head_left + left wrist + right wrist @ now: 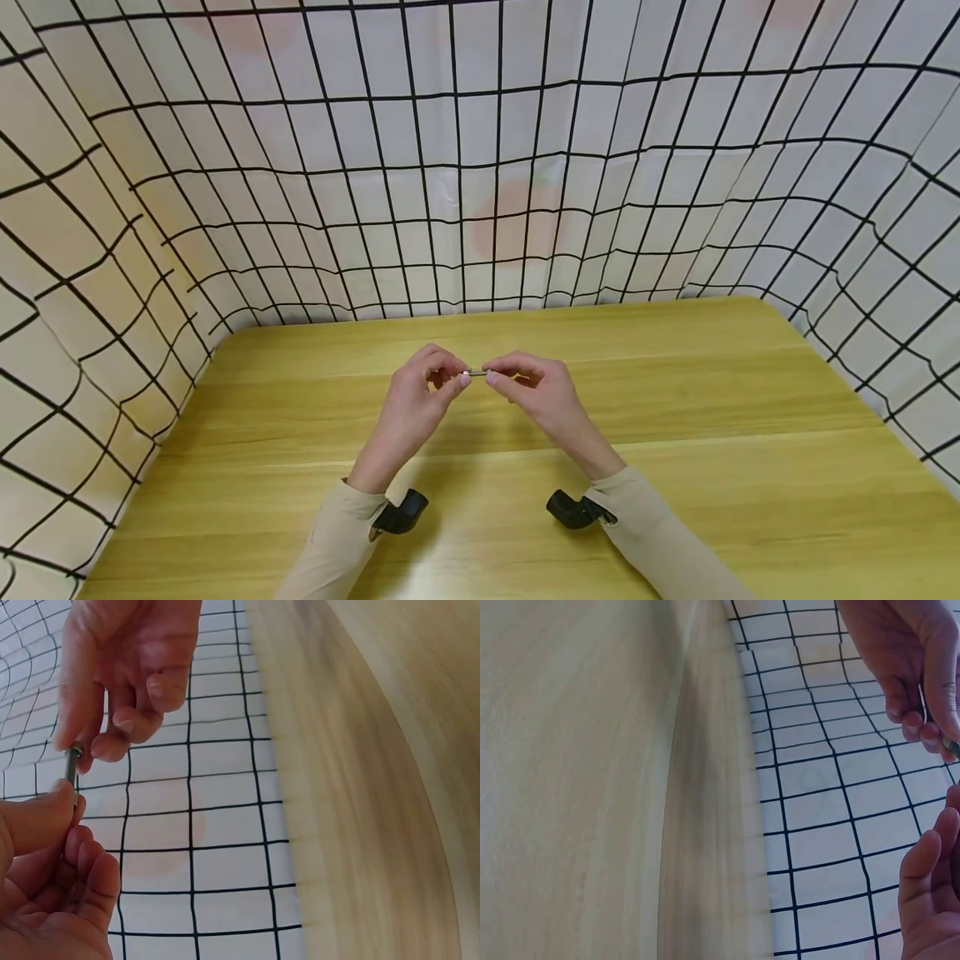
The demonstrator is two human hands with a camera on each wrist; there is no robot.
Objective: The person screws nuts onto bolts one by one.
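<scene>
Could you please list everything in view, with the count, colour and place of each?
Small metal rod: one, silver-grey, held above the table between both hands.
Table: one, yellowish wood grain, below the hands.
Grid-lined sheeting: number of pieces unclear, whitish with black lines and faint orange-red patches, behind the table and along both sides.
Black wrist devices: two, black, one at each cuff.
Sleeves: two, beige, on the forearms.
Left hand: one, bare, pinching the rod's left end.
Right hand: one, bare, pinching the rod's right end.
</scene>
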